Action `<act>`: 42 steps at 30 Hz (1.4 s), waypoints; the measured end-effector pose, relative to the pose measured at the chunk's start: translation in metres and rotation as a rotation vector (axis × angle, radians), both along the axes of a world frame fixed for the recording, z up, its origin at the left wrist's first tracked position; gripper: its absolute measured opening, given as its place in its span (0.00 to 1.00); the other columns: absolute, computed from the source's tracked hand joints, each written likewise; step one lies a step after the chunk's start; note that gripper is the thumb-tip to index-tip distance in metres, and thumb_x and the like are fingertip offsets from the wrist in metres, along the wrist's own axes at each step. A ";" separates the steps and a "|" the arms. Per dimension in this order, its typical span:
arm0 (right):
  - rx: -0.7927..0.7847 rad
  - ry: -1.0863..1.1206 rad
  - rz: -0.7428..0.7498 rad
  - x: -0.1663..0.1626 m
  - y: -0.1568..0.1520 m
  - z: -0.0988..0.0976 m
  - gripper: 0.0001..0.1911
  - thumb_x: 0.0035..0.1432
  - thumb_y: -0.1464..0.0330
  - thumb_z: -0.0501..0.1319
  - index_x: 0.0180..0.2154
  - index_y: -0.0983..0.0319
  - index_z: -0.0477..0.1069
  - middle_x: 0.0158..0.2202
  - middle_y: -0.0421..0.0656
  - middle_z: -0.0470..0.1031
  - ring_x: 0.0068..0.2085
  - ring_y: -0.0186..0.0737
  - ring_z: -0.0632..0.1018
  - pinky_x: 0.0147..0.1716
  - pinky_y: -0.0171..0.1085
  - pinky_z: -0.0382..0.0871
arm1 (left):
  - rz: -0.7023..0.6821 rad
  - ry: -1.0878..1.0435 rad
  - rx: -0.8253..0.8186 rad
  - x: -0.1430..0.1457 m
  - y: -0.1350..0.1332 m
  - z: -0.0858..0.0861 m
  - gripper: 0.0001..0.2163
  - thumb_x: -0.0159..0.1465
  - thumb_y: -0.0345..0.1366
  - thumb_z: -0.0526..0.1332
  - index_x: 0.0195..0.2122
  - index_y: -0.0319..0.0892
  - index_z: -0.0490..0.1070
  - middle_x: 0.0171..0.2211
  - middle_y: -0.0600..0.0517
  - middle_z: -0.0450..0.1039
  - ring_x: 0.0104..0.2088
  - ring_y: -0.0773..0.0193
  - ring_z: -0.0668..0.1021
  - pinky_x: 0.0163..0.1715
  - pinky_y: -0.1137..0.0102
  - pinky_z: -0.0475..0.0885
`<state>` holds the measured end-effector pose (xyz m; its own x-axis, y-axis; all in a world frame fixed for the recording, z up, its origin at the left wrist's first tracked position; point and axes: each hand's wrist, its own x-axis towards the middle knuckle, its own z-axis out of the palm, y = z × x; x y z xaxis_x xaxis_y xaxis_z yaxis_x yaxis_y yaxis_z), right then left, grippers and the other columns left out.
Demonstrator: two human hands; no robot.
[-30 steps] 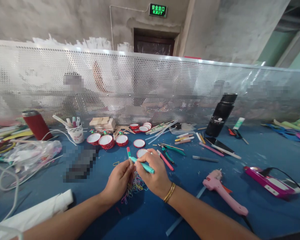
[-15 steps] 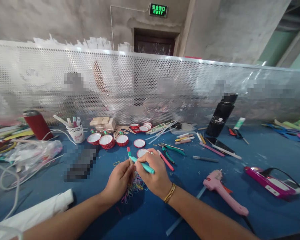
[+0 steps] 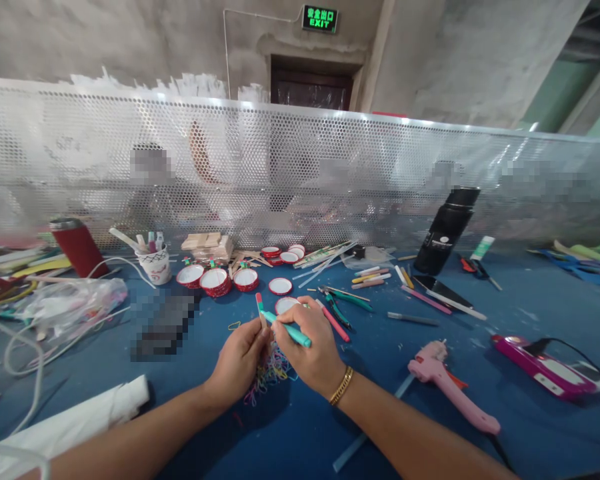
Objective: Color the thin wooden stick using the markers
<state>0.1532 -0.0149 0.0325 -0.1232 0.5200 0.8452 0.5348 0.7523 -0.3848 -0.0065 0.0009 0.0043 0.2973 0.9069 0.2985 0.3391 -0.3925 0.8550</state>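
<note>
Upright between the fingers of my left hand point(image 3: 240, 353) is a narrow wooden craft stick point(image 3: 259, 304), coloured red at its top and green below. My right hand point(image 3: 310, 343) grips a turquoise marker point(image 3: 293, 332), its tip at the stick's green part. Under both hands lies a heap of coloured rubber bands point(image 3: 270, 375), partly covered by them. A red marker point(image 3: 334, 321) rests on the table just beyond my right hand, beside a white-lined red lid point(image 3: 286, 305) half hidden by the fingers.
Red-rimmed round tins point(image 3: 214, 281) and a stack of wooden sticks point(image 3: 207, 245) stand toward the perforated metal screen point(image 3: 300, 167). Green-handled pliers point(image 3: 337, 308), a pink glue gun point(image 3: 450, 383) and a black bottle point(image 3: 446, 230) are on the right. A white roll point(image 3: 80, 420) lies front left.
The whole view has shifted very slightly. Both hands keep their hold, and the marker tip stays at the stick's green part.
</note>
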 end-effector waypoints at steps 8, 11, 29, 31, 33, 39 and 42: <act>0.005 0.031 -0.035 0.002 0.002 -0.001 0.06 0.62 0.70 0.57 0.31 0.58 0.65 0.26 0.37 0.70 0.29 0.35 0.70 0.47 0.43 0.65 | 0.039 0.029 0.039 0.000 0.000 0.000 0.17 0.68 0.47 0.50 0.26 0.42 0.63 0.22 0.56 0.63 0.25 0.67 0.64 0.26 0.73 0.59; 0.017 0.036 -0.022 0.001 0.000 0.000 0.06 0.62 0.70 0.57 0.31 0.58 0.66 0.26 0.37 0.70 0.29 0.35 0.70 0.48 0.44 0.65 | 0.028 0.018 0.032 0.000 -0.001 0.000 0.18 0.68 0.47 0.50 0.26 0.42 0.63 0.22 0.56 0.63 0.24 0.67 0.64 0.26 0.73 0.59; -0.007 0.005 -0.012 0.000 -0.001 -0.003 0.04 0.61 0.70 0.58 0.32 0.58 0.67 0.27 0.36 0.72 0.30 0.35 0.71 0.51 0.44 0.62 | -0.002 -0.053 0.016 0.001 -0.001 0.000 0.17 0.67 0.47 0.53 0.26 0.41 0.66 0.23 0.53 0.70 0.27 0.65 0.69 0.29 0.73 0.63; -0.001 0.007 -0.014 0.000 -0.001 -0.003 0.04 0.61 0.70 0.59 0.32 0.59 0.67 0.27 0.36 0.72 0.30 0.35 0.71 0.51 0.44 0.62 | 0.002 -0.069 0.003 0.002 -0.001 0.000 0.17 0.66 0.48 0.54 0.26 0.41 0.67 0.23 0.53 0.69 0.27 0.64 0.70 0.29 0.73 0.63; 0.000 0.008 -0.015 0.000 -0.001 -0.003 0.04 0.61 0.70 0.59 0.32 0.59 0.67 0.27 0.36 0.72 0.31 0.34 0.71 0.51 0.44 0.62 | 0.004 -0.077 -0.005 0.002 -0.001 0.000 0.18 0.65 0.49 0.54 0.26 0.41 0.67 0.22 0.53 0.69 0.27 0.64 0.70 0.28 0.73 0.63; -0.022 0.000 -0.005 0.001 -0.001 -0.004 0.04 0.62 0.69 0.58 0.32 0.58 0.67 0.27 0.36 0.72 0.30 0.34 0.70 0.51 0.44 0.61 | 0.000 -0.067 0.002 0.001 -0.001 -0.001 0.17 0.66 0.48 0.54 0.26 0.41 0.66 0.22 0.54 0.69 0.26 0.65 0.69 0.29 0.73 0.63; -0.024 0.004 -0.004 0.001 -0.001 -0.004 0.05 0.62 0.69 0.58 0.32 0.58 0.66 0.27 0.36 0.71 0.31 0.35 0.70 0.51 0.44 0.61 | -0.010 -0.050 0.005 0.001 0.000 -0.001 0.17 0.67 0.47 0.53 0.26 0.41 0.65 0.22 0.54 0.68 0.26 0.66 0.69 0.29 0.73 0.63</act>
<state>0.1540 -0.0163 0.0285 -0.1178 0.5406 0.8330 0.5361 0.7407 -0.4049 -0.0055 0.0009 0.0029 0.2907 0.9027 0.3173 0.2923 -0.3995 0.8689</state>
